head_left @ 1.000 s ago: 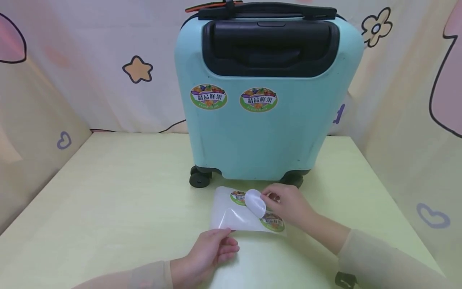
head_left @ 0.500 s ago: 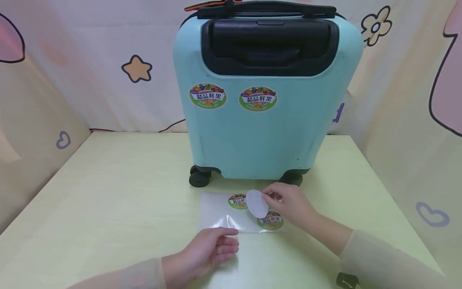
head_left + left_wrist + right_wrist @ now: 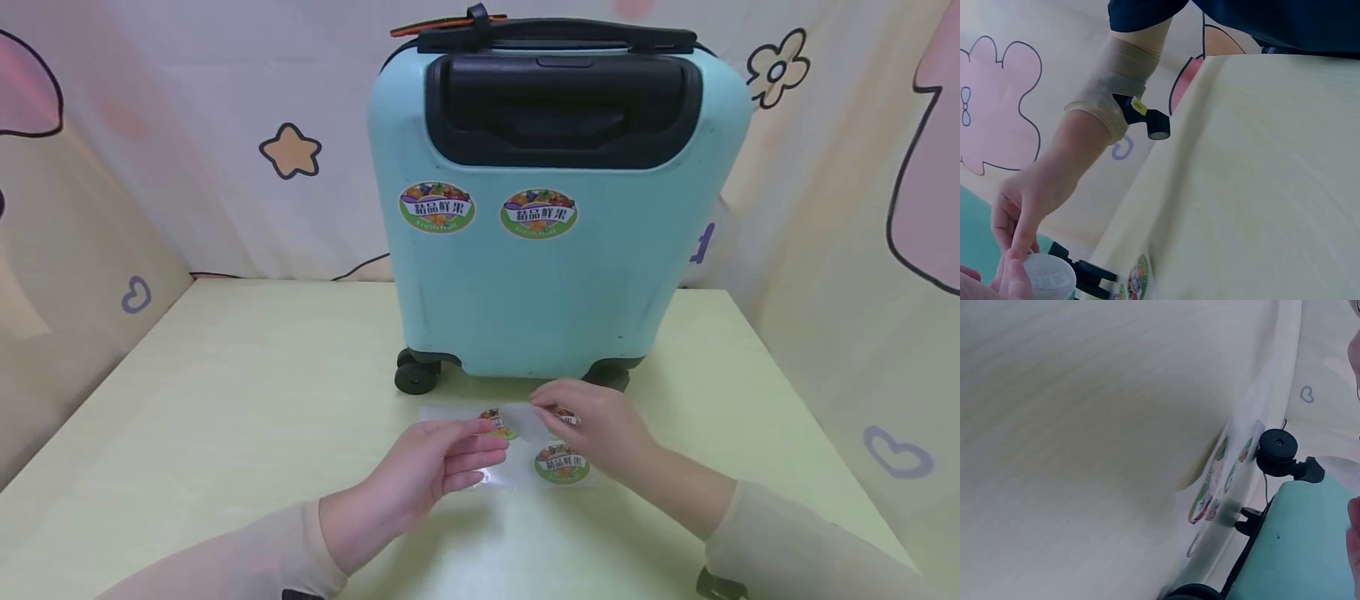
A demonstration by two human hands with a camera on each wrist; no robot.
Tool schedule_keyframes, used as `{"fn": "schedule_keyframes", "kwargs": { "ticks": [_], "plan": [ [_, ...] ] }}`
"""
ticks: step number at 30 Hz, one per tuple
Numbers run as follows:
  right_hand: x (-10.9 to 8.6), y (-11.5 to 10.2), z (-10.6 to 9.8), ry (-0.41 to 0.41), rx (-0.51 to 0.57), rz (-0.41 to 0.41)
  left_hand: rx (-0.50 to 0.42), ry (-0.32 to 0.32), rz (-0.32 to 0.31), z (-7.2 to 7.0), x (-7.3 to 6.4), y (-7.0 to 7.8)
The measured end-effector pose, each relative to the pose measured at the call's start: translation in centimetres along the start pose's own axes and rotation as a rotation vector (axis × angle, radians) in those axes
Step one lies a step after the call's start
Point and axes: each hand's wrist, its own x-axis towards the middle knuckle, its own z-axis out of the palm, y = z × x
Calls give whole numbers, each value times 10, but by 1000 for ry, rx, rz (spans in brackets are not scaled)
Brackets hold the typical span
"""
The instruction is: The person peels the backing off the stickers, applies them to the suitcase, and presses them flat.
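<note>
My right hand pinches the right edge of a peeled oval fruit sticker, its pale back towards me. The left hand reaches in from the left, fingers extended, thumb tip close to the sticker's left edge. In the left wrist view, the sticker hangs beside both hands. Below it, a glossy sticker sheet lies on the table, bearing several printed fruit stickers, one plainly visible sticker at its front right. My hands partly cover the sheet.
An upright light-blue suitcase with black wheels stands just behind the sheet. On its front, two oval stickers sit side by side. The pale table is bordered by printed curtains.
My left hand has left the sheet's front edge and risen towards the held sticker. The sheet, earlier lifted at its left, lies flatter. The right hand keeps its pinch, and the sticker has tilted.
</note>
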Motion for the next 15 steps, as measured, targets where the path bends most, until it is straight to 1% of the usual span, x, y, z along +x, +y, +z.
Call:
{"fn": "schedule_keyframes", "kwargs": {
  "ticks": [2, 7, 11, 15],
  "plan": [
    [2, -2, 0, 36, -28, -65, 1, -8, 7, 2, 1, 2],
    [8, -6, -2, 84, -87, -193, -5, -12, 12, 4, 5, 4],
    [12, -10, -3, 98, -159, -284, -11, 1, 18, 6, 7, 4],
    [14, -13, -5, 98, -205, -361, -2, 15, 27, 6, 10, 6]
  ]
}}
